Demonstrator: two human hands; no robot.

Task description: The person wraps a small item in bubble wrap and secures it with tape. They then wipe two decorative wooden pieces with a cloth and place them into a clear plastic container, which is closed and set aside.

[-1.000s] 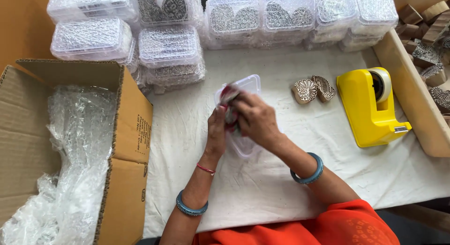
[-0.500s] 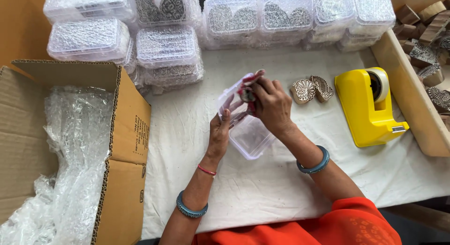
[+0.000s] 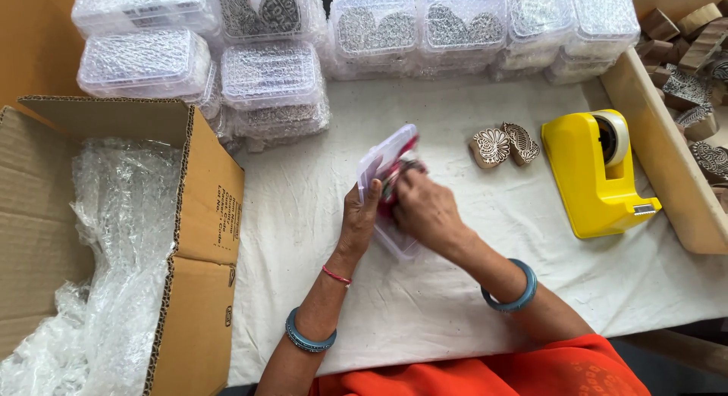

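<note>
1. We are curling the fingers of our left hand point(image 3: 362, 212) around the left edge of a small clear plastic box point(image 3: 388, 185), gripping it with the thumb side up.
2. We are closing our right hand point(image 3: 426, 208) over the open box from the right; its fingertips are pressing into the inside, on something red and patterned that we cannot make out clearly.
3. The box is sitting tilted between both hands, its thin see-through lid standing up at the far end, its base touching the white cloth point(image 3: 455, 305) near the middle of the table.
4. We are wearing smooth blue bangles on both wrists and a thin red thread on the left one.
5. Just beyond the right hand, two carved wooden blocks point(image 3: 504, 144) with leaf-like patterns are lying side by side on the cloth.
6. To their right a glossy yellow tape holder point(image 3: 588, 180) is standing with its roll of tape.
7. Stacks of lidded clear boxes point(image 3: 273, 81) with patterned contents are lining the far edge.
8. At left an open cardboard carton point(image 3: 201, 214) is holding crinkled bubble wrap point(image 3: 114, 244).
9. At right a wooden tray point(image 3: 667, 161) is holding more carved blocks.
</note>
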